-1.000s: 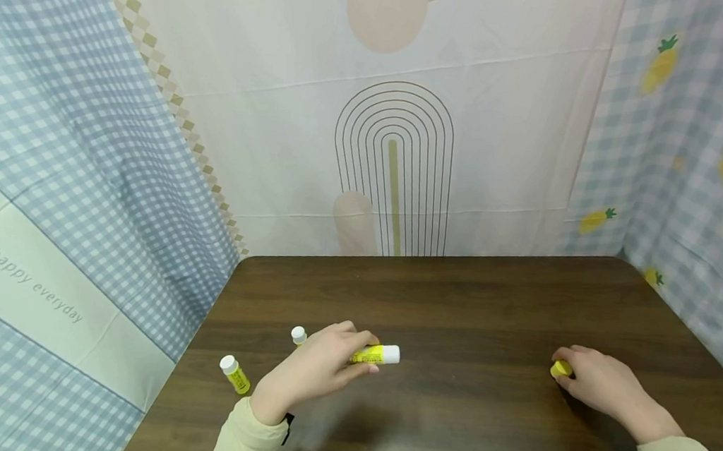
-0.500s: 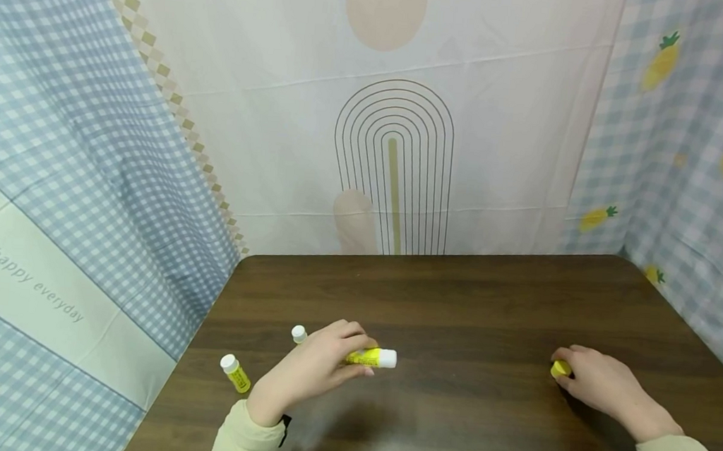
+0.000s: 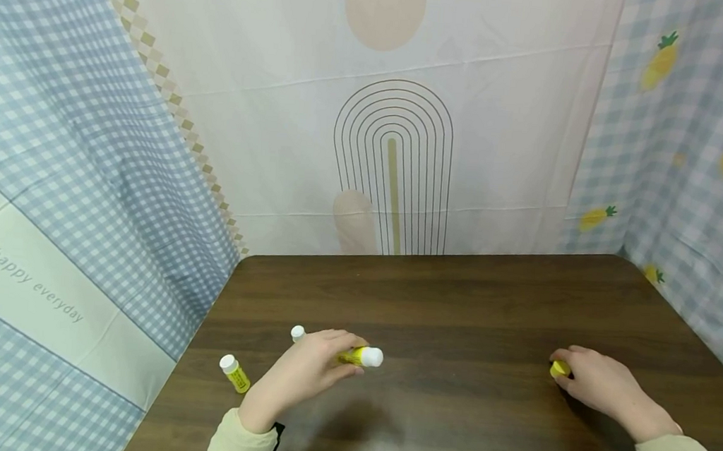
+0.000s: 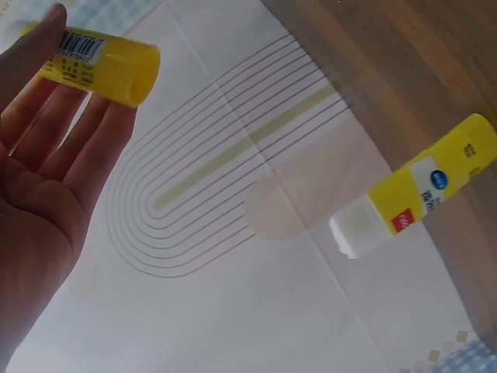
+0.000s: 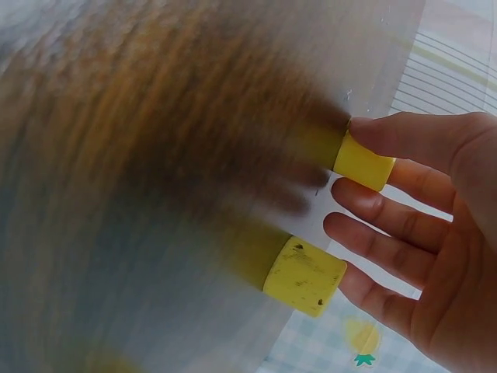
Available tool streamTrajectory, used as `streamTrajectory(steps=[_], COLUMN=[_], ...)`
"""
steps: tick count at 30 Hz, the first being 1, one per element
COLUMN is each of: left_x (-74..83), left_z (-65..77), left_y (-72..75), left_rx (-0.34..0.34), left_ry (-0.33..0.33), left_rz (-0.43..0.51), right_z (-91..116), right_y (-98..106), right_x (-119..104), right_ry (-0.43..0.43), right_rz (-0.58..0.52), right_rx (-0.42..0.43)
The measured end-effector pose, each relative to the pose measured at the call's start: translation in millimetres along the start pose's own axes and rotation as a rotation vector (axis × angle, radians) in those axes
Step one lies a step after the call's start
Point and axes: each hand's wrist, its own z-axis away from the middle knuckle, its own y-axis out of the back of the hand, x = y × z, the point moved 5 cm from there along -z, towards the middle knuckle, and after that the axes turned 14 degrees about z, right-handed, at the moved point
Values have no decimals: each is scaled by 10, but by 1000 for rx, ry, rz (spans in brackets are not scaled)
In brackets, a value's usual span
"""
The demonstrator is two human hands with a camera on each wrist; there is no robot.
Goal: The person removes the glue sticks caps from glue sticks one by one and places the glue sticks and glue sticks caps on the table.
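Note:
My left hand (image 3: pixel 307 371) holds a yellow glue stick (image 3: pixel 351 356) above the table, its white end facing right in the head view. The left wrist view shows thumb and fingers gripping the yellow tube (image 4: pixel 109 71), which has a barcode. Two more glue sticks with white tops stand near that hand: one (image 3: pixel 237 378) to its left, the other (image 3: pixel 298 333) just behind it, partly covered. Far to the right, my right hand (image 3: pixel 604 387) pinches a small yellow cylinder (image 5: pixel 363 159) at the table between thumb and finger. A second yellow cylinder (image 5: pixel 305 276) is by its little finger, hidden in the head view.
Everything stands on a dark brown wooden table (image 3: pixel 457 304). A white printed cloth (image 3: pixel 502 144) hangs behind its far edge. Blue checked cloths drape the left (image 3: pixel 120 129) and right (image 3: pixel 705 231) sides.
My left hand has shifted a little left with the glue stick, whose white end has turned more toward the head camera. The right hand stays in place.

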Motion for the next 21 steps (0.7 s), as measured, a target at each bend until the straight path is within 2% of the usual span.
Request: streamTrajectory(steps=[7, 10, 15, 17, 21], left_x=[-94, -141, -279, -339, -451], left_z=[47, 74, 158, 197, 263], left_y=[-42, -67, -101, -103, -105], left_rx=[31, 47, 97, 127, 173], left_ry=[85, 136, 270, 309, 360], left_rz=[91, 180, 354, 378, 349], right_z=[10, 12, 11, 10, 7], right_y=[-2, -3, -10, -13, -20], right_x=[3, 5, 7, 7, 12], right_ry=[2, 2, 3, 4, 3], right_rz=[-8, -12, -20, -22, -26], right_rx=[-8, -10, -12, -11, -15])
